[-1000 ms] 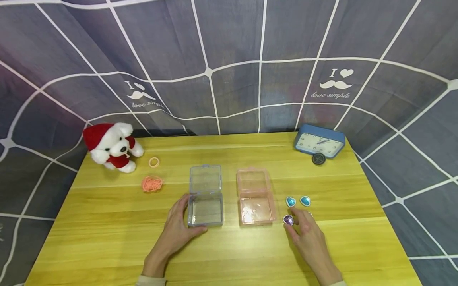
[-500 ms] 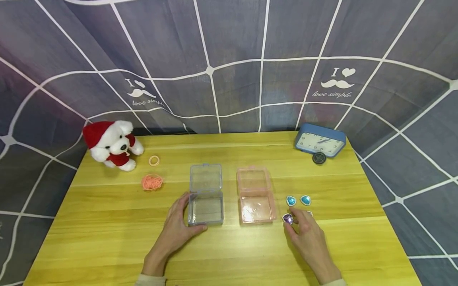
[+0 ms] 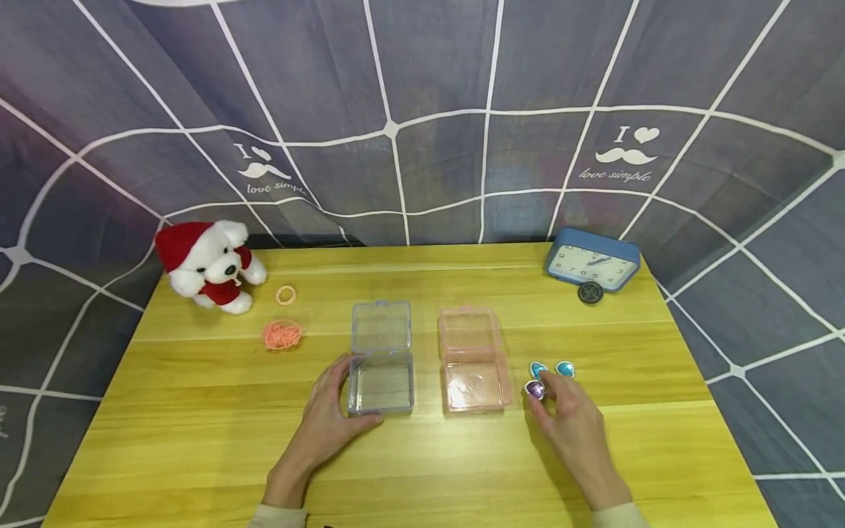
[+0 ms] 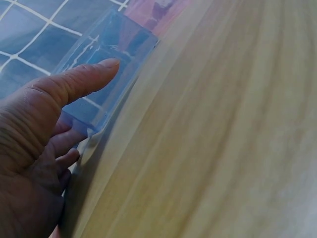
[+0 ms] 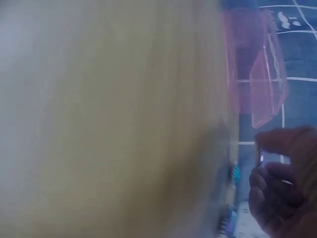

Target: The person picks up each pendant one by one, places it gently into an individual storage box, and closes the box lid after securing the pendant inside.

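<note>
My left hand (image 3: 323, 411) holds a clear blue plastic box (image 3: 381, 385) by its left side, lid open to the back. In the left wrist view the thumb lies along the wall of the box (image 4: 114, 42), the other fingers partly hidden. Between thumb and fingers my right hand (image 3: 576, 429) pinches a purple heart-shaped gem (image 3: 535, 389) with a pale beaded rim; the right wrist view shows the gem (image 5: 261, 157) raised off the table. Two blue heart gems (image 3: 565, 369) lie just behind that hand. Another gem (image 5: 228, 223) appears low in the right wrist view, blurred.
An open clear pink box (image 3: 474, 385) stands between the hands. At back left are a plush dog (image 3: 221, 268), a peach ring (image 3: 286, 295) and a coral bundle of bands (image 3: 282, 336). A blue clock (image 3: 594, 260) and a dark round disc (image 3: 590, 292) stand at back right.
My right hand has lifted the purple gem from the table and moved it slightly away from me, now partly covering one blue gem. The left hand stays at the blue box.
</note>
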`<action>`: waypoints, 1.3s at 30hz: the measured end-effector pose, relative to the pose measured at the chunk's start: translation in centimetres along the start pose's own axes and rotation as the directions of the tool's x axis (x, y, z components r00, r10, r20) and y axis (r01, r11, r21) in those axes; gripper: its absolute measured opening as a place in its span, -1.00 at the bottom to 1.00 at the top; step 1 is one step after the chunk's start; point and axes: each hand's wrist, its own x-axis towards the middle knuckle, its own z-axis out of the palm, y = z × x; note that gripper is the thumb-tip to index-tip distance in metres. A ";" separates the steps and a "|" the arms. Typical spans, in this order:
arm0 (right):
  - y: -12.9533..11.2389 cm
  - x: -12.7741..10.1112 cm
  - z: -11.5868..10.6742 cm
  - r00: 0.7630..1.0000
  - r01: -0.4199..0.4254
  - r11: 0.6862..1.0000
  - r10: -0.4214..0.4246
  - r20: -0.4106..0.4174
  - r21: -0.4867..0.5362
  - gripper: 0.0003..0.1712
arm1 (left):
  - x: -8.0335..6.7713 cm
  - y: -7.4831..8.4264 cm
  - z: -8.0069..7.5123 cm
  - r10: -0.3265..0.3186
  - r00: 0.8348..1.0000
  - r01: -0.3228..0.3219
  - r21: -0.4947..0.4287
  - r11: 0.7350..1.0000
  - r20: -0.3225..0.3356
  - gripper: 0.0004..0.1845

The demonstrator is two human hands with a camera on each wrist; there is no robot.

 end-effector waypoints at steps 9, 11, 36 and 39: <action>-1.2 3.1 -0.1 0.998 0.028 1.000 -0.028 -0.049 0.009 -0.44 | 0.0 0.0 -0.2 -0.008 1.000 0.008 -0.002 1.000 0.014 0.17; -1.7 3.8 0.0 0.999 0.025 1.000 -0.025 -0.043 0.016 -0.45 | -0.1 0.0 -0.2 -0.006 1.000 0.007 -0.006 1.000 0.012 0.17; -9.6 8.3 5.0 0.990 0.074 0.972 -0.098 0.098 0.223 -0.49 | 0.1 0.0 -0.2 -0.001 1.000 0.002 -0.025 1.000 0.007 0.16; -10.4 8.5 5.6 0.986 0.114 0.973 -0.136 0.099 0.202 -0.50 | -0.1 0.1 -0.2 -0.010 1.000 0.010 -0.018 1.000 0.002 0.17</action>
